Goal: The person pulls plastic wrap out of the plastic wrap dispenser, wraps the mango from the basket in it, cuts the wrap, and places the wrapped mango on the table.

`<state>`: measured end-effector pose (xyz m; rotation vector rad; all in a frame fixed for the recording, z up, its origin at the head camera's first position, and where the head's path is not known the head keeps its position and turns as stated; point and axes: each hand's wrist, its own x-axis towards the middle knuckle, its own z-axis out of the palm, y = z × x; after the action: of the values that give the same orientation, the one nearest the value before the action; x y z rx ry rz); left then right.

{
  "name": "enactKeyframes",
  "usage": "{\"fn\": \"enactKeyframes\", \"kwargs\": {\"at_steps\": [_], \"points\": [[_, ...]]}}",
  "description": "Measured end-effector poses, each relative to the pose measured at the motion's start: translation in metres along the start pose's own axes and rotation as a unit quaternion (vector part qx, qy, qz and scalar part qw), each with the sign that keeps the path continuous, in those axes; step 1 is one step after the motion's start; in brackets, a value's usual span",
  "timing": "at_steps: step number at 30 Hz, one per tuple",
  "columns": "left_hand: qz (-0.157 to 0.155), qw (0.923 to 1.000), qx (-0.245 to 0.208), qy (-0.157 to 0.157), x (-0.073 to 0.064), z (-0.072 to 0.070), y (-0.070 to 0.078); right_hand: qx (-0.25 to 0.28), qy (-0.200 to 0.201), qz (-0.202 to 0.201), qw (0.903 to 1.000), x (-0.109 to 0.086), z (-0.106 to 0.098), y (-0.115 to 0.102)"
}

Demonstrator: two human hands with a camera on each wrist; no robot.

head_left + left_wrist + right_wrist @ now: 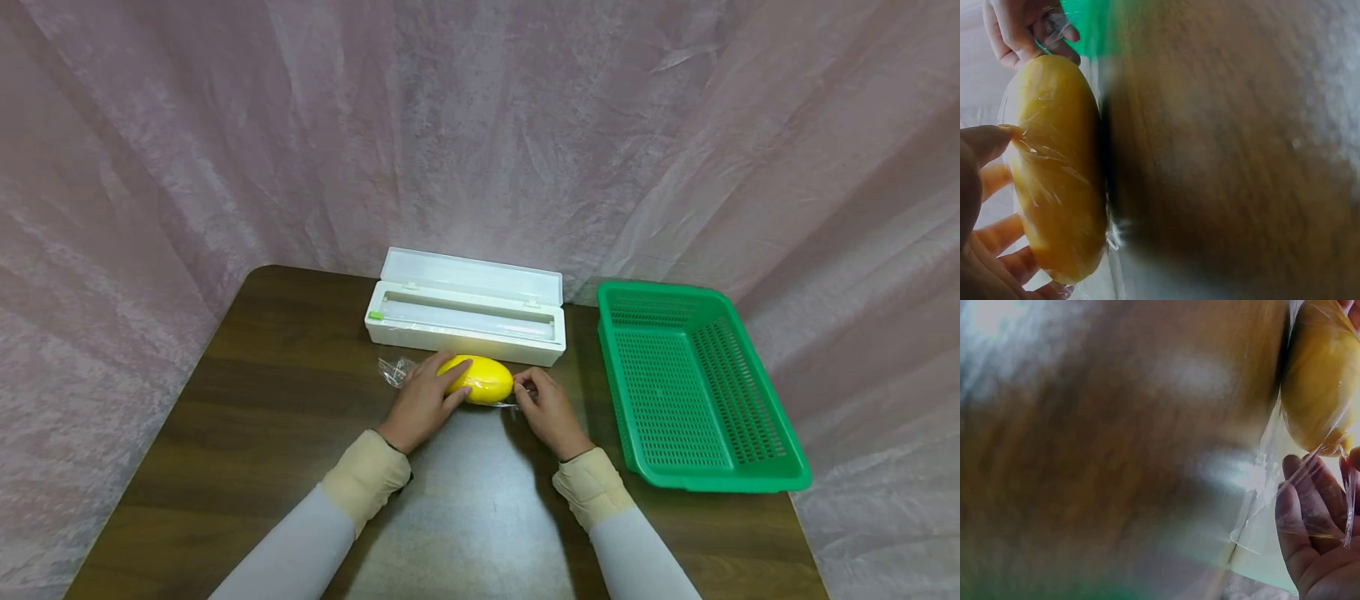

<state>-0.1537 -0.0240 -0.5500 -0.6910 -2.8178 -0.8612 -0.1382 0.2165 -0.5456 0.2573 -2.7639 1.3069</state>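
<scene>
A smooth yellow oval fruit (pixel 487 382), wrapped in clear cling film (pixel 393 372), lies on its side in front of the white film box. My left hand (pixel 420 407) holds the fruit's left end, with the thumb on the near side and the fingers spread along the far side. At the other end, my right hand (pixel 549 413) pinches the loose film between thumb and fingers. Creased film (pixel 1297 519) stretches from the fruit's tip across the right fingers in the right wrist view. The left wrist view shows wrinkles in the film over the fruit (pixel 1063 169).
Behind the hands stands a white cling film box (pixel 457 340), its lid (pixel 472 277) raised and a film roll (pixel 465 318) inside. To the right is a green plastic basket (pixel 618 392). A pinkish curtain (pixel 480 125) hangs behind the brown wooden table (pixel 225 433).
</scene>
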Motion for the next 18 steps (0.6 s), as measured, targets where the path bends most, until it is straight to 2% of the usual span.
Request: {"fn": "enactKeyframes", "kwargs": {"at_steps": [2,4,6,9,11,13,15,18], "points": [[-0.005,1.0,-0.001,0.0,0.0,0.001,0.0,-0.005,0.011,-0.003,0.9999,-0.001,0.0,0.0],[-0.005,1.0,-0.004,0.004,0.0,0.001,0.0,-0.021,0.041,-0.023,0.9987,-0.003,0.001,-0.003],[-0.005,0.9999,-0.006,0.009,0.0,0.001,0.001,-0.048,0.081,-0.074,0.9928,-0.006,0.003,-0.008],[-0.001,0.9998,-0.009,0.016,0.001,0.001,0.002,-0.095,0.121,-0.176,0.9722,-0.011,0.008,-0.018],[-0.002,0.9999,-0.007,0.016,0.001,0.0,0.002,-0.125,0.116,-0.238,0.9563,-0.014,0.013,-0.024],[-0.004,0.9999,-0.005,0.014,0.002,0.0,0.002,-0.152,0.096,-0.269,0.9462,-0.017,0.017,-0.029],[-0.006,0.9999,-0.002,0.014,0.003,0.0,0.002,-0.175,0.075,-0.277,0.942,-0.019,0.021,-0.032],[-0.01,0.9998,0.0,0.016,0.004,0.001,0.003,-0.204,0.052,-0.262,0.9417,-0.022,0.025,-0.033]]}}
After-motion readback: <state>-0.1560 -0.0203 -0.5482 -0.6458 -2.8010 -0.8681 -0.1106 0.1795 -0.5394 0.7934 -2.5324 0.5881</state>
